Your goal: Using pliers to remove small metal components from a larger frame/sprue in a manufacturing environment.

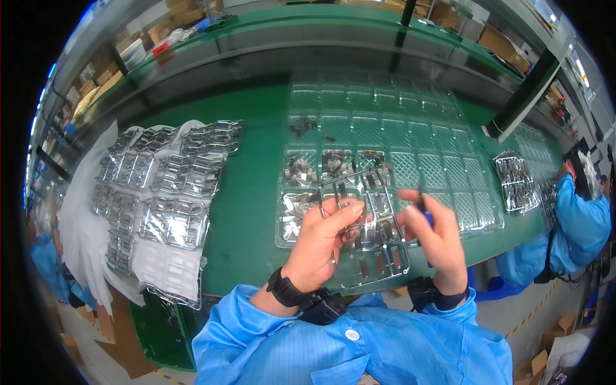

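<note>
All positions below are referenced to the clear compartment tray (436, 163), which I observe lying on the green desk (244, 224). Well to the left of the tray, white wrapping sheets (77, 212) spread under and around several stacks of silver frames (186, 176). A green bin (157, 330) sits lower than the desk, to the near left of the tray.

Within the tray, small loose metallic parts (298, 168) lie jumbled in compartments of the left columns. Over the tray's near edge, my left hand (321, 240) grips a silver sprue frame (385, 246) by its left portion, thumb uppermost and fingers behind. The frame is raised and tilted, overlapping the tray's near compartments; dark and silvery pieces remain attached between its rails.

At the frame's right rail, also over the tray's near edge, my right hand (443, 240) is curled around a blue-handled tool (429, 220). I cannot tell whether the tool's dark tip contacts the frame.

To the right of the tray, a second stack of silver-and-dark frames (513, 183) rests on the desk. Farther right of the tray, a co-worker's blue sleeve (581, 215) is visible.
</note>
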Motion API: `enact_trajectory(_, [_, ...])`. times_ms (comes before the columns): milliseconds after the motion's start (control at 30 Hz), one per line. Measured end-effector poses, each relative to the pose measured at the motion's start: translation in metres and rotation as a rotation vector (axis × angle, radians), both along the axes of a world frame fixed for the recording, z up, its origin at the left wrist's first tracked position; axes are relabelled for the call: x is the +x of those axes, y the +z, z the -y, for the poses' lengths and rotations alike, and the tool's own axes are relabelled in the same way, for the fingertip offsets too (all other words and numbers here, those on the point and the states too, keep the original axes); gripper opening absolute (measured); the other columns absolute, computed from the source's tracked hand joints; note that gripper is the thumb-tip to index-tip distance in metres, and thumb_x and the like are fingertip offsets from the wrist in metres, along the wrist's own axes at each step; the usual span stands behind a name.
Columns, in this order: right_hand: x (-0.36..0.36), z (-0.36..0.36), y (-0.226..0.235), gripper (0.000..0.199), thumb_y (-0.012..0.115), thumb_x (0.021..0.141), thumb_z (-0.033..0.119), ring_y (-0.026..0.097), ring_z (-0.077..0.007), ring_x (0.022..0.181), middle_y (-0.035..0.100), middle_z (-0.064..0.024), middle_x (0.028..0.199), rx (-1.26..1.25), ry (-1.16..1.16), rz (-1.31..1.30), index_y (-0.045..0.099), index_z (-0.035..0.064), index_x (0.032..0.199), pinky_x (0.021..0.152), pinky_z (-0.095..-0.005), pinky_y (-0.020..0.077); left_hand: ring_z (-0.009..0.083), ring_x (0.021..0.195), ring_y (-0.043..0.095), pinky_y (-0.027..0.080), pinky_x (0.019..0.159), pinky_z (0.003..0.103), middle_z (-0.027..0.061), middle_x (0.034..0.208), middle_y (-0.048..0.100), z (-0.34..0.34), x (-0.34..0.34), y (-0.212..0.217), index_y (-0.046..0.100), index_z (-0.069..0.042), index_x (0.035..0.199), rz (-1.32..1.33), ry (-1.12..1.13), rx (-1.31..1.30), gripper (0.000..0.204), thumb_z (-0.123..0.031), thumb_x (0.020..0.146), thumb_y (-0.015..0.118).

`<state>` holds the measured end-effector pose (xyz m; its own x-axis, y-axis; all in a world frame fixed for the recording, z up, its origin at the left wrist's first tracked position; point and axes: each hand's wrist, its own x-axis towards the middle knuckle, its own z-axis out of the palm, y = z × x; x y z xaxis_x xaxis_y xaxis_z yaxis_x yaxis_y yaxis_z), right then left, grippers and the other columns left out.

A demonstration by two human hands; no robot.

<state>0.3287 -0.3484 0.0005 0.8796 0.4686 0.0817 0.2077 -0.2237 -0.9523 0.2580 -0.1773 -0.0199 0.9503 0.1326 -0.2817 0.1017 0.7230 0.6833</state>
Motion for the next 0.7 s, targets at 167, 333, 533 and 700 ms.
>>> enact_trajectory(167, [-0.008, -0.009, 0.001, 0.020, 0.060, 0.082, 0.006, 0.047, -0.0020, 0.065, 0.057, 0.0013, 0.071, 0.028, 0.097, -0.080, 0.061, -0.0014, 0.101, 0.056, -0.0202, 0.0386, 0.0120, 0.085, 0.059, 0.045, 0.072, 0.025, 0.0040, 0.092, 0.063, -0.001, 0.002, -0.005, 0.059, -0.005, 0.103, 0.060, -0.089, -0.123, 0.023, -0.021, 0.087, 0.058])
enact_trajectory(333, [-0.009, -0.014, 0.005, 0.015, 0.058, 0.083, 0.004, 0.047, -0.0026, 0.066, 0.056, 0.0020, 0.073, 0.186, 0.036, -0.080, 0.060, -0.0018, 0.096, 0.057, -0.0198, 0.0387, 0.0120, 0.085, 0.058, 0.044, 0.074, 0.025, 0.0057, 0.094, 0.063, -0.001, 0.005, -0.007, 0.057, -0.001, 0.111, 0.087, -0.144, -0.206, 0.033, -0.024, 0.087, 0.057])
enact_trajectory(533, [0.000, -0.013, 0.004, 0.013, 0.060, 0.083, 0.007, 0.046, -0.0026, 0.064, 0.056, 0.0029, 0.070, 0.137, -0.086, 0.022, 0.061, -0.0010, 0.094, 0.055, -0.0210, 0.0384, 0.0068, 0.073, 0.056, 0.041, 0.064, 0.019, 0.0015, 0.080, 0.062, 0.006, -0.004, 0.005, 0.060, -0.005, 0.097, 0.043, -0.196, 0.176, 0.020, -0.021, 0.084, 0.065])
enact_trajectory(700, [0.001, -0.004, -0.008, 0.019, 0.061, 0.084, 0.010, 0.052, -0.0083, 0.063, 0.057, -0.0043, 0.070, 0.021, -0.089, 0.180, 0.058, -0.0006, 0.099, 0.056, -0.0241, 0.0417, 0.0062, 0.067, 0.055, 0.039, 0.059, 0.018, 0.0004, 0.075, 0.062, 0.002, -0.003, -0.001, 0.062, -0.005, 0.090, 0.045, -0.107, 0.089, 0.012, -0.016, 0.085, 0.064])
